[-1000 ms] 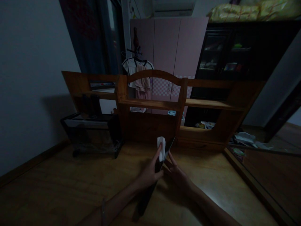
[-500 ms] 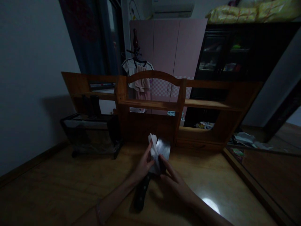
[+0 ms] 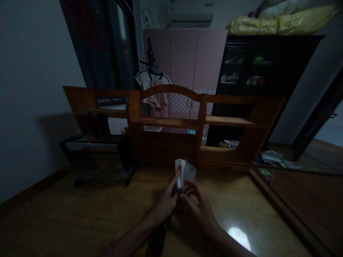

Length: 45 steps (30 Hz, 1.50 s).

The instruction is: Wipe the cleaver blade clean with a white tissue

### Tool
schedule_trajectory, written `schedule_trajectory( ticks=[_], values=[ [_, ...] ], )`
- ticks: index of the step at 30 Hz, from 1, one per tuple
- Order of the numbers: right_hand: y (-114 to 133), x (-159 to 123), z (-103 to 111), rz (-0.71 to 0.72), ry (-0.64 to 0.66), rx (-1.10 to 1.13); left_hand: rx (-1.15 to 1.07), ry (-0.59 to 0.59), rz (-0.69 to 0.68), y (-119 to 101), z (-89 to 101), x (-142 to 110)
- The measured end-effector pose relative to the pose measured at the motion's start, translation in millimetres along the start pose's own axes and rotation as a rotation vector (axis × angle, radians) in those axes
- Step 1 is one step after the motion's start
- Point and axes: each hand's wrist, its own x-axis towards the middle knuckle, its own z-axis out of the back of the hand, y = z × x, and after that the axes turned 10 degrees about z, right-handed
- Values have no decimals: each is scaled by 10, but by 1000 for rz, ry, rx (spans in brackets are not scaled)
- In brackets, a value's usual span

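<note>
A cleaver with a broad metal blade [image 3: 190,170] and a black riveted handle [image 3: 160,235] is held over the wooden surface, its handle toward me. A folded white tissue [image 3: 179,165] lies against the blade's left side. My left hand [image 3: 165,200] is closed around the tissue and the lower blade, forefinger stretched up along the tissue. My right hand [image 3: 201,207] is on the other side, fingers curled and thumb pressed in near the blade's lower end. What exactly its fingertips grip is partly hidden and dark.
A wooden shelf unit [image 3: 166,122] stands across the far edge of the wooden surface [image 3: 107,221]. At left is a dark-framed heater-like box [image 3: 96,157]. A raised wooden rail [image 3: 276,210] runs along the right. Behind are a pink wardrobe [image 3: 184,57] and hanging clothes [image 3: 158,92].
The cleaver turned from edge-on to showing its blade face. My right hand's fingers went from stretched along the blade to curled at its lower end. The view shifted slightly.
</note>
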Motion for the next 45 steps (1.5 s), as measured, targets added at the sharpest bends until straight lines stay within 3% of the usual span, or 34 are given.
schedule_trajectory(
  ticks=[7,13,21,27,30,36,39,45],
  values=[
    [97,91,31,-106,-51,85,87,24,12,-152,-101,-71],
    [71,116,152,-17,-24,-75,184,38,-73,-102,-63,-51],
    [93,52,55,-29,14,-118,224,62,-100,-89,-55,-55],
    [-14,29,79,-83,-39,-27,157,-98,-111,69,26,18],
    [-124,47,146,-131,-53,46,-41,-122,-13,179,97,81],
    [-310,105,292,-235,-74,274,-449,-166,400,295,130,108],
    [-322,137,337,-229,-94,257,-538,-165,457,336,117,95],
    [-364,140,341,-163,-122,0,-790,-47,519,310,138,112]
  ],
)
